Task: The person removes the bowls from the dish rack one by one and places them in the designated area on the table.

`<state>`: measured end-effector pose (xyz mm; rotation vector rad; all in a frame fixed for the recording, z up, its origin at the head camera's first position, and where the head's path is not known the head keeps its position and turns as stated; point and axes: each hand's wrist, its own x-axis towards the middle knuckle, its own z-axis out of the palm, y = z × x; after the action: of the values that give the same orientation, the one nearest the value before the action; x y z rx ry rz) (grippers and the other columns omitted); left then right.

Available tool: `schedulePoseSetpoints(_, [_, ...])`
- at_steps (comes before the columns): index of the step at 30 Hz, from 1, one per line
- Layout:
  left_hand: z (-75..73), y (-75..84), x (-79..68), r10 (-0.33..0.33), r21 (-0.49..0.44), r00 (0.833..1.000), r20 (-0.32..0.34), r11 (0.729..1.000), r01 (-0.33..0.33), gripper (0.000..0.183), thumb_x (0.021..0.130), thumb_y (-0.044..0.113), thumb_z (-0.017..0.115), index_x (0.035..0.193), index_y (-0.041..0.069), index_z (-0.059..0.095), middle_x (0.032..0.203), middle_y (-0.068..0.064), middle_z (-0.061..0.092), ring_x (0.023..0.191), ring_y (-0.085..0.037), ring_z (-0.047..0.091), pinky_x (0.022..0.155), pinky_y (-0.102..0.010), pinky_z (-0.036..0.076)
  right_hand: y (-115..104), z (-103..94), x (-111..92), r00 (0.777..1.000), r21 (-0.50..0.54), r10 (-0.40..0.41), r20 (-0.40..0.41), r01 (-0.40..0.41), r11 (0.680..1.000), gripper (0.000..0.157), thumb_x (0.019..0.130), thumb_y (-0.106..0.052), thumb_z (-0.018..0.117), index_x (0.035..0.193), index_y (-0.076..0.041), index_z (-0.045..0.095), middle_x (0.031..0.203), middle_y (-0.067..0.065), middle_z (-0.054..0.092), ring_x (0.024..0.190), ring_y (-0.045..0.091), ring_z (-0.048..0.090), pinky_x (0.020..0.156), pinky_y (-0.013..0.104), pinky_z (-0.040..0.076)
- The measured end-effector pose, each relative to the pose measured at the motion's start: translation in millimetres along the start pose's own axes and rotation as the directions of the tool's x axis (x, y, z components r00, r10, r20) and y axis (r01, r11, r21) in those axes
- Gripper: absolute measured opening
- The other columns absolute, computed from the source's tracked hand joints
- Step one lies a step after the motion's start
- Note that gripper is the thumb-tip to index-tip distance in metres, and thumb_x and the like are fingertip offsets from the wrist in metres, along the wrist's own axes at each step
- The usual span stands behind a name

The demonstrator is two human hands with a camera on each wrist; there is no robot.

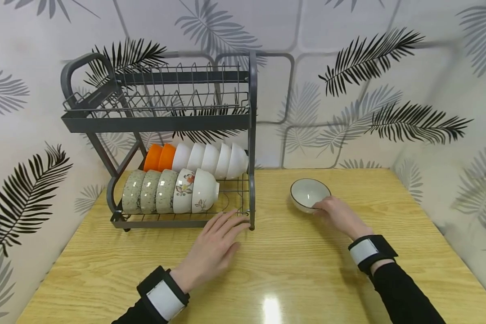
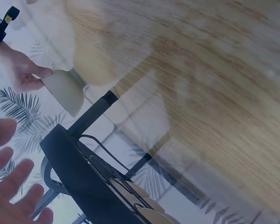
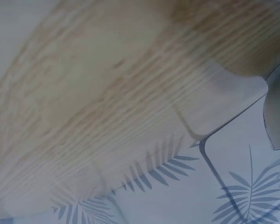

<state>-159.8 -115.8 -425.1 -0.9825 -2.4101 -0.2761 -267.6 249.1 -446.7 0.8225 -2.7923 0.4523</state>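
Observation:
My right hand pinches the rim of a white bowl with a thin dark edge, right of the rack. The left wrist view catches this bowl from the side, thumb and fingers at its rim. Only part of the bowl enters the right wrist view, at the right border. My left hand holds nothing; its fingers are spread and relaxed beside the lower front bar of the dark grey dish rack. In the left wrist view, the left hand's fingers are apart too.
On the rack's lower shelf, a front row has speckled bowls, a flower-painted bowl and a white bowl. Behind stand orange bowls and several white bowls. Leaf-patterned wall covering backs the wooden table.

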Motion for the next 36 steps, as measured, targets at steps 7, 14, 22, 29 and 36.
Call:
schedulePoseSetpoints(7, [-2.2, -1.3, 0.5, -0.104, -0.006, 0.994, -0.043, 0.995, 0.104, 0.043, 0.092, 0.011, 0.067, 0.134, 0.014, 0.060, 0.146, -0.008, 0.056, 0.145, -0.032, 0.044, 0.122, -0.050, 0.033, 1, 0.4, 3, 1.000, -0.021, -0.009, -0.016, 0.009, 1.000, 0.017, 0.084, 0.002, 0.076, 0.101, -0.001, 0.078, 0.098, 0.014, 0.077, 0.092, 0.030, 0.070, 0.085, 0.049, 0.059])
schedulePoseSetpoints(14, [-6.5, -2.1, 2.7, -0.207, -0.111, 0.976, -0.065, 0.974, 0.199, 0.047, 0.089, 0.010, 0.072, 0.135, 0.011, 0.059, 0.148, -0.011, 0.054, 0.145, -0.036, 0.043, 0.122, -0.058, 0.030, -5, -0.7, -5, 0.999, -0.036, -0.018, -0.034, 0.017, 0.999, 0.049, 0.081, -0.007, 0.082, 0.126, 0.001, 0.067, 0.132, 0.022, 0.066, 0.133, 0.046, 0.052, 0.116, 0.061, 0.038])
schedulePoseSetpoints(22, [-11.3, -3.7, 6.0, -0.349, -0.334, 0.934, -0.075, 0.891, 0.306, 0.050, 0.089, 0.006, 0.071, 0.137, 0.007, 0.057, 0.152, -0.018, 0.048, 0.146, -0.041, 0.038, 0.121, -0.064, 0.026, -17, -5.1, -20, 0.998, 0.049, 0.051, -0.028, -0.049, 0.998, 0.065, 0.085, -0.014, 0.080, 0.141, 0.003, 0.053, 0.150, 0.028, 0.048, 0.146, 0.048, 0.034, 0.123, 0.063, 0.021])
schedulePoseSetpoints(29, [-19.1, -6.5, 12.0, -0.469, -0.419, 0.868, -0.161, 0.829, 0.370, 0.050, 0.088, 0.002, 0.071, 0.136, 0.006, 0.057, 0.152, -0.018, 0.048, 0.146, -0.043, 0.036, 0.117, -0.069, 0.029, -28, -7.9, -33, 0.993, 0.168, 0.109, -0.033, -0.102, 0.980, 0.067, 0.089, -0.016, 0.076, 0.146, 0.003, 0.047, 0.157, 0.030, 0.037, 0.149, 0.051, 0.026, 0.122, 0.065, 0.020])
schedulePoseSetpoints(36, [-28.4, -14.0, 15.7, -0.560, -0.467, 0.806, -0.191, 0.774, 0.428, 0.051, 0.087, 0.000, 0.071, 0.136, 0.005, 0.055, 0.155, -0.022, 0.040, 0.143, -0.047, 0.037, 0.110, -0.071, 0.035, -38, -8.9, -46, 0.987, 0.279, 0.137, -0.079, -0.110, 0.954, 0.068, 0.090, -0.017, 0.075, 0.147, 0.003, 0.045, 0.156, 0.033, 0.035, 0.147, 0.055, 0.025, 0.114, 0.072, 0.028])
